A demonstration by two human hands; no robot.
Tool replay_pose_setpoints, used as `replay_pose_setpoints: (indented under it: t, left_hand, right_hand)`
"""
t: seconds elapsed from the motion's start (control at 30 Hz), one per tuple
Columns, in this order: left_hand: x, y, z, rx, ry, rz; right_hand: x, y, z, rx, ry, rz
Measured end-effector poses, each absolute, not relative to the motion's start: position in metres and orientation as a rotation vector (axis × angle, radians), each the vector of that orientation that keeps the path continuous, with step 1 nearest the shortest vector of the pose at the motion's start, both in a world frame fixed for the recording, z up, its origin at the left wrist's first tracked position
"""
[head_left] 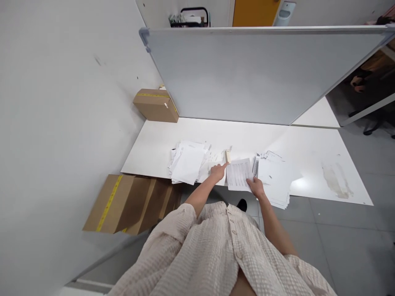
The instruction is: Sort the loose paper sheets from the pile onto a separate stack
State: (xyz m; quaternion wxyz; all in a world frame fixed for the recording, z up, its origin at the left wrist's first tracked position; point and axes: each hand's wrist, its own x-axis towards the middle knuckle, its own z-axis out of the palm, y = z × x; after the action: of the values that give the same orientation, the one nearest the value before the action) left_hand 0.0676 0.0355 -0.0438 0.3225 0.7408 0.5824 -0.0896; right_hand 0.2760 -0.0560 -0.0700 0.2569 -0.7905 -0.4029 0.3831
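Plainly, the right grip (255,187) is pinched narrow on the near right part of a printed sheet (238,173), thumb on top and fingers apparently beneath. The left grip (218,172) has its index finger stretched out to the near end of a small cream stapler-like device (227,156), the other fingers curled; whether that finger presses or merely rests there, I cannot tell.

The printed sheet lies between two paper piles, just to the right of the device, its near edge reaching past the front of the white surface (308,158). It should handle as something very light and limp, quick to crease or slide; a margin or corner, with a flat thumb, seems the best hold. Whether it is one page or several layered together is too small to tell. The device looks stiff and probably light, best taken by its sides.

Further out, the left paper pile (187,162) is uneven, with corners sticking out, and the right paper pile (273,185) overhangs the front edge, so a knock could scatter either one. A taped cardboard box (156,107) sits at the far left corner, more cardboard boxes (106,201) stand at lower left, and a grey partition panel (234,74) rises behind
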Motion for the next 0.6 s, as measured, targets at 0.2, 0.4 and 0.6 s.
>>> replay_pose_setpoints:
  t: [0.2,0.4,0.6]
  left_hand:
    - [0.073,0.036,-0.045,1.976,1.541,-0.285]
    - [0.05,0.019,-0.034,2.009,1.601,-0.072]
    - [-0.034,-0.011,-0.034,1.865,2.199,0.049]
  right_hand:
    - [0.274,-0.053,-0.065,-2.213,-1.159,0.988]
    - [0.294,-0.063,-0.048,-2.252,-1.132,0.942]
    - [0.358,-0.099,-0.036,-2.188,-0.819,0.888]
